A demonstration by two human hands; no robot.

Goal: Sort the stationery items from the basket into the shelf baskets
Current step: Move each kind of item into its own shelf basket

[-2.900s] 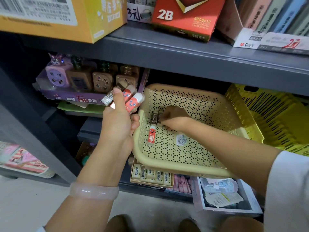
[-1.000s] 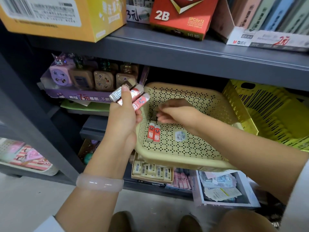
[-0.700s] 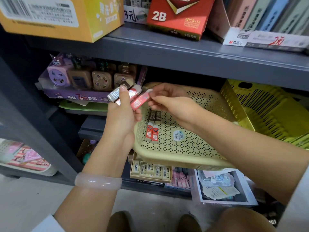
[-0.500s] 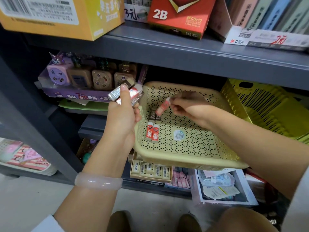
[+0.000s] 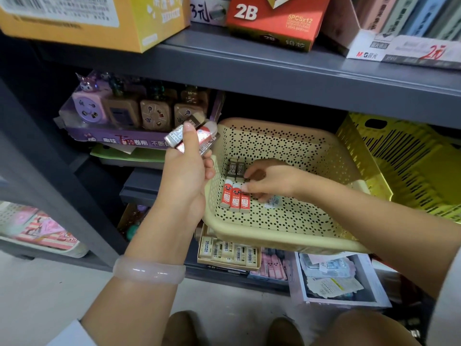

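A beige perforated basket point(image 5: 274, 242) sticks out from the middle shelf. On its floor lie two dark 2B erasers point(image 5: 235, 169) and, below them, a row of three red 2B erasers point(image 5: 230, 196). My right hand point(image 5: 272, 181) reaches into the basket, and its fingertips pinch the top end of the rightmost red eraser point(image 5: 245, 203), which lies flat against the other two. My left hand point(image 5: 185, 181) is raised at the basket's left rim and grips a small bunch of wrapped erasers point(image 5: 202, 137) with the thumb across them.
A yellow slatted basket point(image 5: 411, 171) sits to the right on the same shelf. A purple tray of sharpeners point(image 5: 119, 116) stands to the left. Boxes line the grey shelf above point(image 5: 274, 68). Cartons of erasers point(image 5: 228, 253) fill the shelf below. A label sticker point(image 5: 274, 202) lies in the beige basket.
My right hand took a red eraser from the bunch in my left hand, carried it down into the beige basket and laid it beside the two red ones. The left hand stayed put.
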